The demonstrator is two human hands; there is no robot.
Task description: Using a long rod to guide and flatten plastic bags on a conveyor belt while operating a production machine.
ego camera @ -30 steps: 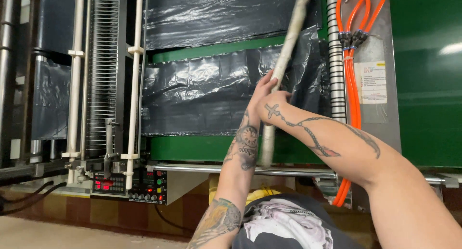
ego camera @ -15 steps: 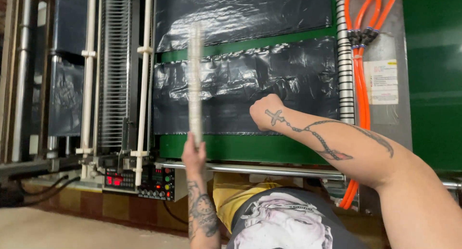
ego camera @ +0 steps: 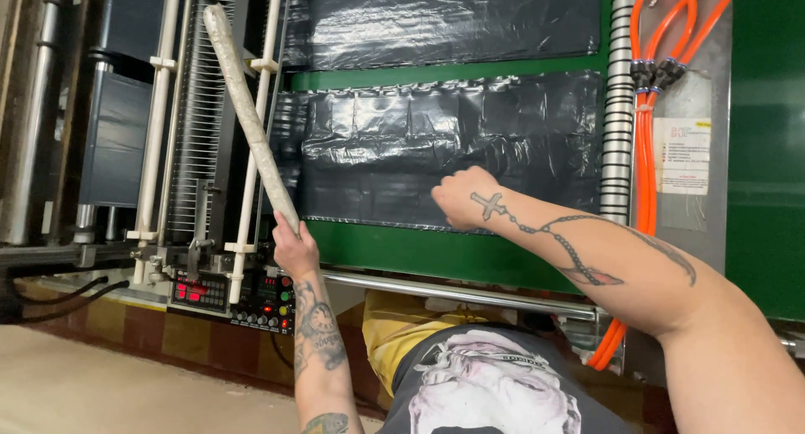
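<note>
1. White rectangular label (ego camera: 681,155) with coloured lines sits on the grey panel, right of the orange hoses (ego camera: 646,149).
2. Left hand (ego camera: 293,248) grips the pale rod (ego camera: 247,107) at its lower end; rod tilts up-left.
3. Right hand (ego camera: 465,199), fingers curled, presses the black plastic sheet (ego camera: 402,149) near its lower edge.

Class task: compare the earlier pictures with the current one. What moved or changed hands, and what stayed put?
The pale rod passed from the right hand to the left hand, swinging leftward and now tilting left. The right hand let go and rests against the black plastic sheet. The sheet and orange hoses stayed.
</note>
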